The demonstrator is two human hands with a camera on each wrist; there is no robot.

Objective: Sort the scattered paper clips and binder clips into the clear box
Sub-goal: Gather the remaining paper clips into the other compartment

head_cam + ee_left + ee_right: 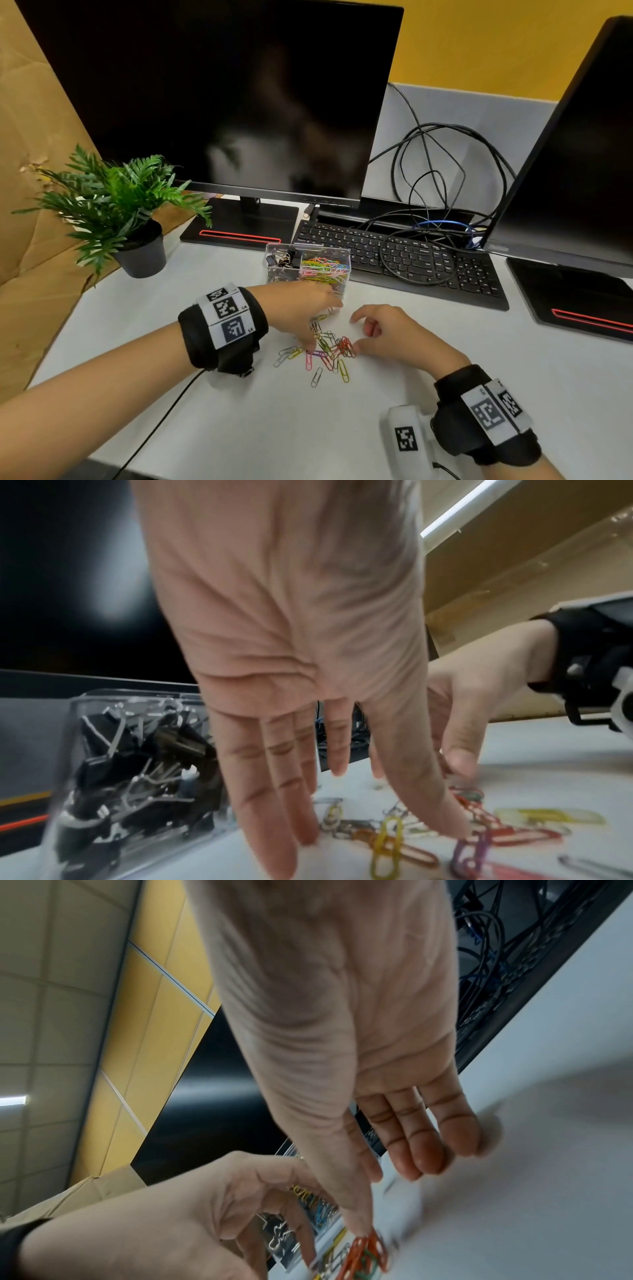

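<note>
Several coloured paper clips [329,351] lie in a loose pile on the white desk, just in front of the clear box [274,274]. The box's left compartment holds black binder clips [279,258]; its right one holds coloured paper clips [325,270]. My left hand [320,325] reaches over the pile with straight, spread fingers. Its thumb and fingertips [455,829] press on the clips [387,840]. My right hand [354,334] hovers at the pile's right side with relaxed fingers. Its thumb tip touches a bunch of red clips [366,1253]. Neither hand holds anything.
A black keyboard [394,253] with looped cables [428,205] lies behind the box. Two dark monitors [222,102] [582,171] stand at the back and right. A potted plant [137,253] stands at the left, beside cardboard [34,171]. Bare desk [308,428] stretches in front.
</note>
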